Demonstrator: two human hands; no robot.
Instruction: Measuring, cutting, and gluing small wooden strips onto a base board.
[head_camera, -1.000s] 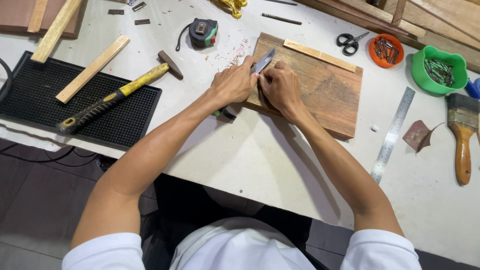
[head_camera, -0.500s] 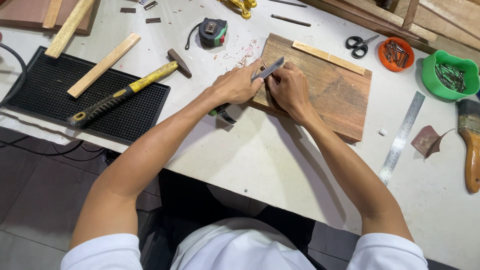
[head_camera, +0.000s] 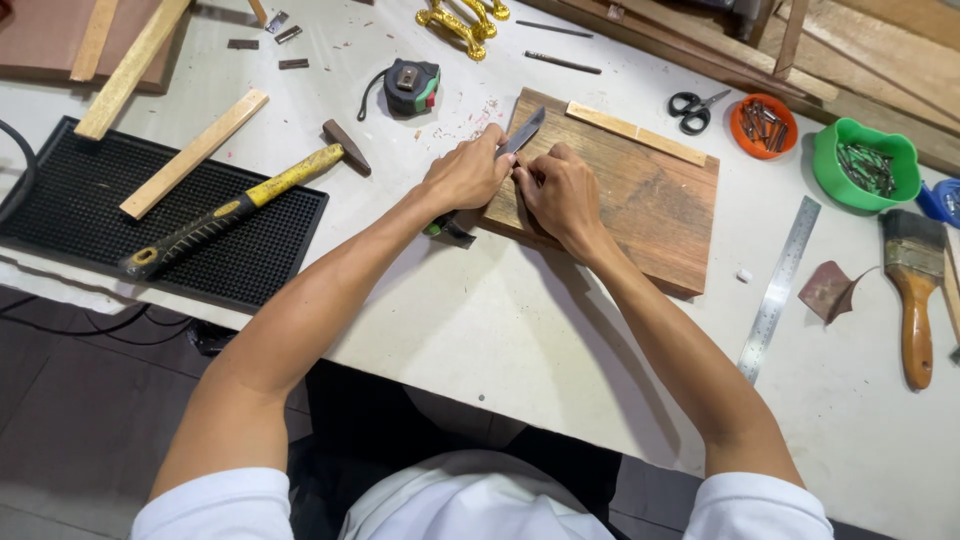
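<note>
- White bench under us, and at its middle the wooden board (head_camera: 640, 195) lies flat – our knife (head_camera: 522, 132) rests on its far left corner, blade running far-right to near-left.
- Our left hand (head_camera: 466, 176) is curled tight round the knife's handle, whose dark end pokes out near the board's left edge.
- Our right hand (head_camera: 562, 192) lies just right of the blade, fingers bunched and pressed down – whatever sits under them is hidden.
- Further out: hammer (head_camera: 235, 205) on the black mat (head_camera: 80, 200) to the left, steel ruler (head_camera: 780, 288) to the right.
</note>
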